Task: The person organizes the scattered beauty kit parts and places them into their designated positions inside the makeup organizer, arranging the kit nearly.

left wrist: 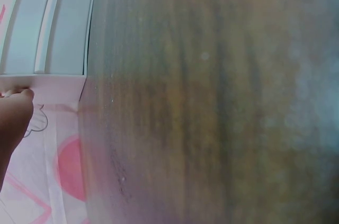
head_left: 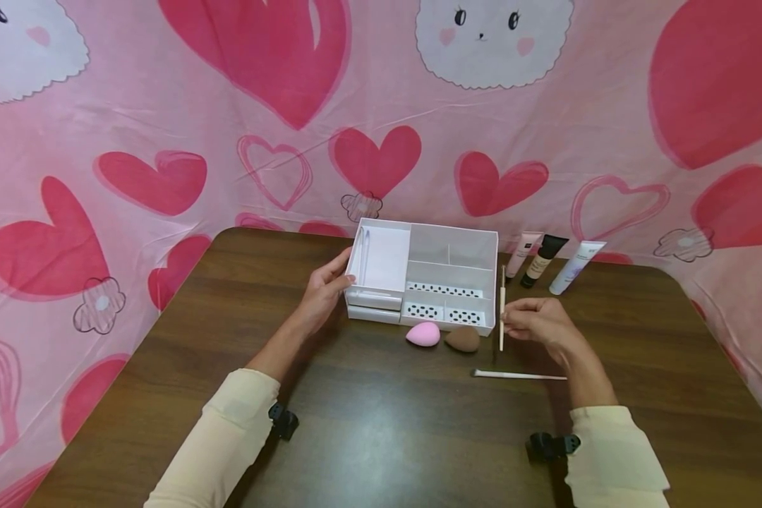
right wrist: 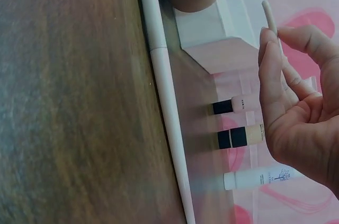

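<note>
My left hand [head_left: 322, 293] rests against the left side of a white divided organizer [head_left: 452, 245], the thumb at its edge. In the left wrist view the fingertips touch the organizer's side wall [left wrist: 58, 87]. At the other side my right hand [head_left: 540, 321] pinches a makeup brush [head_left: 502, 317] with a pale handle, its dark end pointing to the back. Most of that brush is out of sight in the right wrist view. Another white makeup brush [head_left: 521, 375] lies on the table. A pink makeup sponge [head_left: 423, 334] and a brown makeup sponge [head_left: 463, 339] sit before the organizer.
Right of the organizer stand a pink tube [head_left: 523, 254], a black-capped beige tube [head_left: 543, 261] and a white tube [head_left: 576, 268]. Slim pale sticks [head_left: 363, 255] lie in the organizer's left tray. Behind the wooden table [head_left: 368, 437] hangs a heart-patterned pink cloth [head_left: 381, 106].
</note>
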### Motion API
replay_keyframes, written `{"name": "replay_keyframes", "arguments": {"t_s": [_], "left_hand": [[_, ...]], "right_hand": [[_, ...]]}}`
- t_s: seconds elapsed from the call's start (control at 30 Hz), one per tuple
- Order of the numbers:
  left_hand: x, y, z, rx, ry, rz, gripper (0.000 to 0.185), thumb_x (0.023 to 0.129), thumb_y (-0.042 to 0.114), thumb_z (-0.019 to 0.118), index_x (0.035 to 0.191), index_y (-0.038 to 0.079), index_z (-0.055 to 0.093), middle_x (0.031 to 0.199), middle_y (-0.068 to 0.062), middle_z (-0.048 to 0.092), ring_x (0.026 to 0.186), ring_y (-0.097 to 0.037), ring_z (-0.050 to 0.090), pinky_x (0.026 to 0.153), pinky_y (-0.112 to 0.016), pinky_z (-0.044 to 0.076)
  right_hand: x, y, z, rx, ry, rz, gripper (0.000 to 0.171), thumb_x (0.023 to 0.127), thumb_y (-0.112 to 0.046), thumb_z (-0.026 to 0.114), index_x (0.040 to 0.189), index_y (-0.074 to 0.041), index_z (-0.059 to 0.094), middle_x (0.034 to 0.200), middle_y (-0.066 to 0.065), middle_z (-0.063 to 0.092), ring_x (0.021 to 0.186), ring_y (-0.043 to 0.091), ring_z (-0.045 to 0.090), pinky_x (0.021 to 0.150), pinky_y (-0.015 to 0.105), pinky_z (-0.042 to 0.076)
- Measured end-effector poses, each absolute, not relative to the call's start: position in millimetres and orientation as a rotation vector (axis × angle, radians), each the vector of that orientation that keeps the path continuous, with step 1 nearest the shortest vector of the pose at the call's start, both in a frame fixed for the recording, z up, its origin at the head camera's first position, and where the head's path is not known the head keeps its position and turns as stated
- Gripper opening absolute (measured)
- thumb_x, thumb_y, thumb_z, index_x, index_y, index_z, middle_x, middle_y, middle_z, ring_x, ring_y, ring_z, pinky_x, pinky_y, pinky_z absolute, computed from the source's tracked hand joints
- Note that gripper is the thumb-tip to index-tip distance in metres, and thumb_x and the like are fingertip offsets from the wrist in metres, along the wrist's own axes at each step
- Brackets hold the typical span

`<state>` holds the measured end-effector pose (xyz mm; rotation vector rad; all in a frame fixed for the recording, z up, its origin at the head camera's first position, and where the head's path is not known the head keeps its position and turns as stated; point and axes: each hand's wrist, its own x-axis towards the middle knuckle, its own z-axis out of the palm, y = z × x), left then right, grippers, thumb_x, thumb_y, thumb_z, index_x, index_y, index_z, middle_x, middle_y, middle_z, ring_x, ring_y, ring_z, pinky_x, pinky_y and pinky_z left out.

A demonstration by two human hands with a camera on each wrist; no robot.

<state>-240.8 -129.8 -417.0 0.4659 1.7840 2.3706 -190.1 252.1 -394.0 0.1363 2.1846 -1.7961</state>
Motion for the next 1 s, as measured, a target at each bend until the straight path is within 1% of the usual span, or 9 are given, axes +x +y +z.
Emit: {"name": "replay_keyframes", "arguments": {"t_s": [0.13,0.27,0.5,0.6,0.73,0.8,0.87,0.93,1.0], "left_hand": [[-241.5,-129.6,-417.4,0.474,1.78,2.365,0.062,0.095,-0.008,0.039,0.153,-0.004,0.018,0.164,-0.014,0.018,0.15,-0.027,0.019,0.121,-0.033,0.024],[-241.3,-129.5,-416.8,0.469,1.778,2.365,0.062,0.095,-0.008,0.039,0.153,-0.003,0.019,0.164,-0.015,0.019,0.15,-0.026,0.02,0.121,-0.038,0.021],[-240.9,-130.3,-417.2,0.48,1.779,2.363,0.062,0.095,-0.008,0.039,0.153,-0.003,0.018,0.164,-0.014,0.018,0.15,-0.026,0.019,0.12,-0.032,0.025],[-240.9,-130.1,-417.4,0.465,1.775,2.368,0.062,0.095,-0.008,0.04,0.153,-0.003,0.019,0.164,-0.014,0.019,0.15,-0.025,0.02,0.12,-0.031,0.025],[-240.9,-129.8,-417.5,0.456,1.77,2.375,0.062,0.095,-0.008,0.04,0.153,-0.003,0.019,0.164,-0.014,0.02,0.15,-0.024,0.02,0.121,-0.034,0.022],[-241.0,-129.9,-417.8,0.461,1.773,2.375,0.062,0.095,-0.008,0.04,0.153,-0.003,0.019,0.164,-0.014,0.02,0.15,-0.024,0.02,0.12,-0.032,0.024],[-241.0,-130.0,-418.1,0.474,1.778,2.374,0.062,0.095,-0.008,0.04,0.153,-0.004,0.019,0.164,-0.014,0.019,0.15,-0.026,0.02,0.118,-0.026,0.029],[-241.1,-130.0,-418.5,0.481,1.775,2.378,0.062,0.095,-0.008,0.04,0.153,-0.004,0.019,0.164,-0.015,0.019,0.149,-0.026,0.02,0.114,-0.019,0.034],[-241.3,-129.7,-419.0,0.484,1.772,2.382,0.062,0.095,-0.009,0.039,0.153,-0.005,0.019,0.164,-0.015,0.019,0.149,-0.026,0.02,0.111,-0.015,0.036]], "right_hand": [[-190.3,250.4,-391.9,0.122,2.175,-1.815,0.011,0.091,-0.007,0.062,0.085,-0.015,0.068,0.072,-0.012,0.068,0.067,0.002,0.065,0.066,0.018,0.057],[-190.9,248.0,-388.5,0.115,2.179,-1.814,0.01,0.091,-0.007,0.062,0.086,-0.014,0.068,0.072,-0.012,0.068,0.068,0.002,0.065,0.067,0.019,0.058],[-193.8,241.3,-383.3,0.069,2.188,-1.803,0.007,0.091,-0.007,0.061,0.091,-0.009,0.068,0.072,-0.012,0.069,0.069,0.002,0.065,0.067,0.018,0.057],[-196.0,238.1,-381.4,0.063,2.187,-1.793,0.007,0.09,-0.007,0.061,0.094,-0.006,0.067,0.072,-0.012,0.069,0.069,0.001,0.065,0.067,0.018,0.057],[-199.5,233.2,-378.0,0.059,2.199,-1.767,0.013,0.09,-0.008,0.061,0.1,0.001,0.064,0.072,-0.012,0.069,0.069,0.002,0.065,0.068,0.02,0.058],[-201.4,230.3,-376.0,0.06,2.209,-1.751,0.018,0.09,-0.009,0.063,0.103,0.003,0.063,0.071,-0.012,0.069,0.068,0.002,0.065,0.067,0.02,0.058],[-203.6,227.3,-374.1,0.057,2.22,-1.733,0.023,0.089,-0.01,0.064,0.106,0.005,0.062,0.071,-0.012,0.069,0.068,0.001,0.066,0.067,0.02,0.058],[-205.7,224.1,-372.2,0.053,2.227,-1.716,0.027,0.089,-0.011,0.064,0.109,0.007,0.061,0.071,-0.013,0.069,0.068,0.001,0.066,0.067,0.019,0.058],[-207.8,221.3,-370.8,0.043,2.23,-1.703,0.028,0.09,-0.011,0.063,0.11,0.008,0.06,0.072,-0.013,0.068,0.069,0.001,0.065,0.067,0.019,0.057]]}}
